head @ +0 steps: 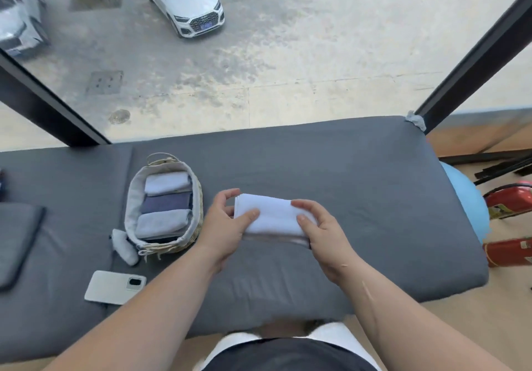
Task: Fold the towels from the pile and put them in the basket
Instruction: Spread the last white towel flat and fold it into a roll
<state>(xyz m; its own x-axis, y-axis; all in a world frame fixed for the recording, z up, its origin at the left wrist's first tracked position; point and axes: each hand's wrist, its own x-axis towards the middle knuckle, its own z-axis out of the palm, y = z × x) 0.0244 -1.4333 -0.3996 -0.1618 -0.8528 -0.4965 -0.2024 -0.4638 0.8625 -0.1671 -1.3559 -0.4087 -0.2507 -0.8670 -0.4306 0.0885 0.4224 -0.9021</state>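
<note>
A folded white towel (273,212) lies on the grey padded surface (359,198) in front of me. My left hand (227,221) grips its left end, thumb on top and fingers behind. My right hand (319,226) holds its right end the same way, thumb on top. To the left stands an oval woven basket (198,198) with a pale lining. Three folded towels lie inside it in a row: a white one (167,182), a dark blue one (167,202) and a light grey one (162,222).
A pale phone (115,287) lies face down near the front left. A small grey cloth roll (123,247) rests beside the basket. A grey cushion (17,238) sits at the far left. Red fire extinguishers (509,226) stand right of the surface. A window is behind.
</note>
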